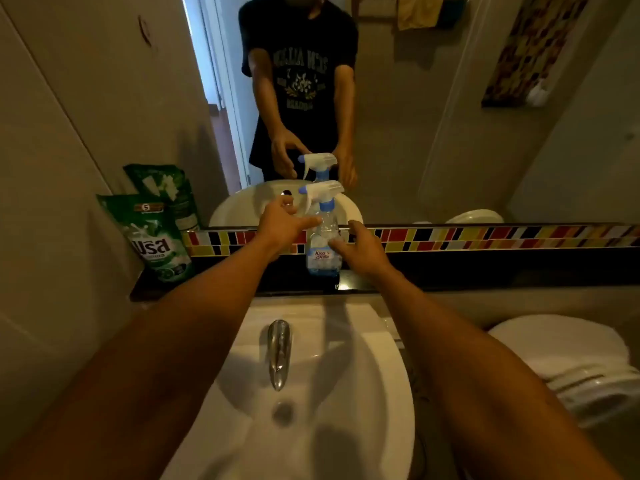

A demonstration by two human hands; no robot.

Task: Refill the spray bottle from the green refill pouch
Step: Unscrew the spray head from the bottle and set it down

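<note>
Two hands reach out over the sink (pixel 242 427) toward the spray bottle (pixel 323 244), which stands upright on the dark ledge (pixel 450 271) between them. Your left hand (pixel 282 221) is open, fingers spread, its fingertips touching the bottle's clear shoulder just under the trigger head. Your right hand (pixel 360 249) is open too — thumb against the bottle's body at the label, no full grip yet. Well out past your left hand, the green refill pouch (pixel 152 237) leans upright in the ledge's corner — untouched.
</note>
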